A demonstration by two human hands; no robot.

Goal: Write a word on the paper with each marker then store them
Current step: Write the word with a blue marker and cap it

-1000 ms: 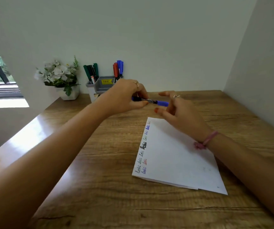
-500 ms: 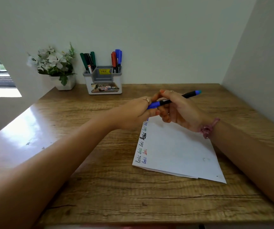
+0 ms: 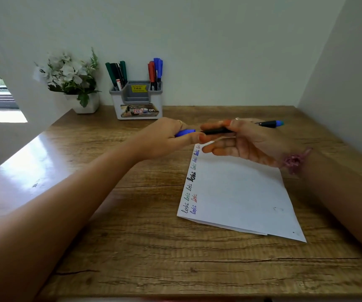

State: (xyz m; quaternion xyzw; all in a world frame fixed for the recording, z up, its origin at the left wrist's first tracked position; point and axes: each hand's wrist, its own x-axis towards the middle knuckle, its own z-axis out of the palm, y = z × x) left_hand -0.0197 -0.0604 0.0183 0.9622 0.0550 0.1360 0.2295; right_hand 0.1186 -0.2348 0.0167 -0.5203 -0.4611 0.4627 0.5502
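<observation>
Both hands are working one blue marker (image 3: 241,128) above the top edge of the paper (image 3: 236,192): left hand (image 3: 164,138) is pinching the blue cap (image 3: 184,132), right hand (image 3: 241,140) is gripping the black barrel w/ thumb & forefinger, other fingers loosely spread below. Held level & end-to-end, prob. for uncapping before writing (or recapping, can't tell). The holder (image 3: 136,101) w/ the other markers is sitting at the back by the wall, well apart; there's open desk (image 3: 132,247) btwn, so the path back is looking free.

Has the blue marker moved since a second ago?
Yes. The blue marker has come away from the organizer toward the near side, now above the paper's far edge.
</observation>
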